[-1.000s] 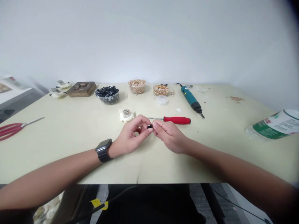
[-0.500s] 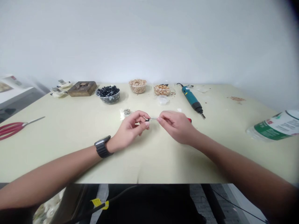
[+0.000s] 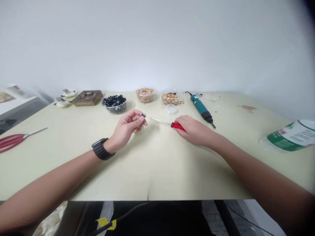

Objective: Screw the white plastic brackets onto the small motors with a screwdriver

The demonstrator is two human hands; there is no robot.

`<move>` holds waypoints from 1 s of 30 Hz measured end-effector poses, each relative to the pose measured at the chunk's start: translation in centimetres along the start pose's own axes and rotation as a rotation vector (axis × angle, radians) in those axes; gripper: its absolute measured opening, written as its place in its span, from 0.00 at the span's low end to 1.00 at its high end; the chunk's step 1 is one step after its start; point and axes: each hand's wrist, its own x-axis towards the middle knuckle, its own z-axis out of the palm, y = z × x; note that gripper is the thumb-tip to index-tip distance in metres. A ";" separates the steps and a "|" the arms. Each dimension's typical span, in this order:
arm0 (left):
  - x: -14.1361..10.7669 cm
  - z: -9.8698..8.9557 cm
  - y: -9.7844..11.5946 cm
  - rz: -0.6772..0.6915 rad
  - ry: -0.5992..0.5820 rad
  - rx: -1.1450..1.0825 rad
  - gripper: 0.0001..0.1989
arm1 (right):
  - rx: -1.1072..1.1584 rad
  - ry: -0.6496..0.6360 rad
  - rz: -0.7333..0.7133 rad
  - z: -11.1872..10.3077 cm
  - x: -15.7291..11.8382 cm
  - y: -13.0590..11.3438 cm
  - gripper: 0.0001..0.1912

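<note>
Between the thumb and fingers of my left hand (image 3: 128, 126) is a small black part (image 3: 143, 115) with a shiny bit on it; its exact kind is too small to make out. My right hand (image 3: 193, 128) is wrapped round the red handle of a screwdriver (image 3: 178, 126). The thin metal shaft points left, its tip a short way to the right of my left fingers and apart from the black part. Beyond my left hand stands a clear bowl of black parts (image 3: 114, 104).
Farther back are a bowl of beige pieces (image 3: 145, 95), a bowl of orange-brown pieces (image 3: 169, 99), a clear lid (image 3: 171, 109) and a brown block (image 3: 88, 98). A teal power tool (image 3: 201, 108) lies right, near a plastic bottle (image 3: 290, 136). Red-handled scissors (image 3: 14, 141) lie left.
My hands have drawn apart. The screwdriver tip has come away from the black part, and my right hand now grips the red handle instead of the shaft. My left hand has moved left.
</note>
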 end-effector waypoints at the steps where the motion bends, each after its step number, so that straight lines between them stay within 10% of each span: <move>1: 0.2 -0.2 0.1 0.011 0.019 0.016 0.12 | 0.037 0.052 0.008 -0.2 0.0 -0.3 0.13; 12: 1.5 -1.6 0.4 0.060 0.080 0.089 0.10 | 0.061 0.395 -0.055 -0.6 -0.5 -0.9 0.14; 30: 1.8 -2.2 0.2 0.087 0.051 0.121 0.15 | 0.021 0.371 -0.133 -0.4 -0.6 -0.8 0.16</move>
